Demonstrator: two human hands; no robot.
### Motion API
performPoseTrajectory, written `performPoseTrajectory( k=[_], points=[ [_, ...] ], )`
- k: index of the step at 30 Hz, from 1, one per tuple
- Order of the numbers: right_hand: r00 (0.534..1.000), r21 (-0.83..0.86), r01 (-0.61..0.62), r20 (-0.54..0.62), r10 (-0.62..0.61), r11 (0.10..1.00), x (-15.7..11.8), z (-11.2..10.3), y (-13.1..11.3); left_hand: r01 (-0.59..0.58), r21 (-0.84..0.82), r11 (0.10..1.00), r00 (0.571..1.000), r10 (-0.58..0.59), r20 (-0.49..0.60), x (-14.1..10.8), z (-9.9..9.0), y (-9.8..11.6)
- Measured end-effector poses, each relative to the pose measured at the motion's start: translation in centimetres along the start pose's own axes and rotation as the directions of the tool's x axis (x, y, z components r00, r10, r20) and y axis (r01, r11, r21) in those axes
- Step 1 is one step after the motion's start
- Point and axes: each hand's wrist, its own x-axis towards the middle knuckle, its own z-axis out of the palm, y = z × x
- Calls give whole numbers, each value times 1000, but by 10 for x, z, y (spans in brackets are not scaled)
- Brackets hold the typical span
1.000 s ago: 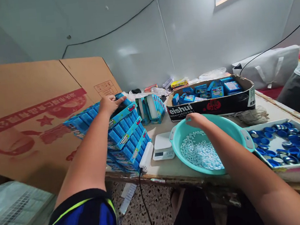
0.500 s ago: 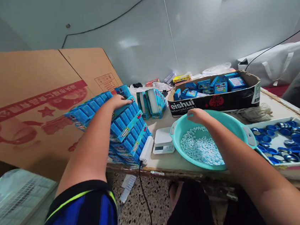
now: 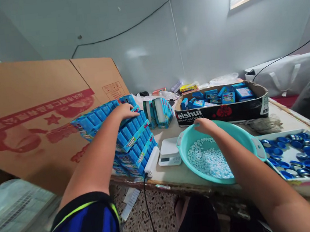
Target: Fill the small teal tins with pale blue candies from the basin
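Observation:
On the left stands a stack of blue display boxes [image 3: 135, 136] filled with small blue packs marked "Caramelo". My left hand [image 3: 127, 111] rests at the top of this stack, its fingers curled on the upper box's near end. My right hand [image 3: 205, 126] is at the far left rim of a turquoise basin [image 3: 240, 136], fingers bent over the edge; the fingertips are partly hidden. Small white and pale blue candies [image 3: 209, 158] lie in the basin. A white kitchen scale [image 3: 169, 149] sits between stack and basin.
Behind the basin is a black carton [image 3: 221, 112] of blue packs. At the right a white tray [image 3: 284, 135] holds blue-rimmed metal tins. More blue boxes [image 3: 162, 111] stand fanned at the back. A large cardboard box [image 3: 30, 88] flanks the left; a white power strip [image 3: 152, 162] trails a cable.
The camera view has tilted up slightly, so everything sits lower in the picture. Both hands keep nearly the same places, at the stack and at the basin rim.

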Motion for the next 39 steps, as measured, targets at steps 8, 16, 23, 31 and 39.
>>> performPoseTrajectory(
  k=[8, 16, 23, 31, 39],
  points=[
    [1000, -7, -10, -3, 10, 1000, 0, -3, -2, 32, 126, 991, 998, -26, -50, 7, 14, 12],
    [1000, -45, -18, 11, 19, 999, -3, -5, 5, 108, 162, 981, 987, -87, -135, 1, 12, 23],
    [999, -51, 32, 31, -30, 998, -7, -2, 7, -48, -12, 999, 875, 36, -483, -150, 77, 87],
    [996, -54, 53, 73, -49, 997, 1, 14, 30, 242, -234, 942, 962, -264, -69, -221, 235, 114],
    [999, -136, 14, 52, -7, 991, 19, 30, 50, 397, -228, 889, 917, -378, 124, -200, 239, 131]
  ],
)
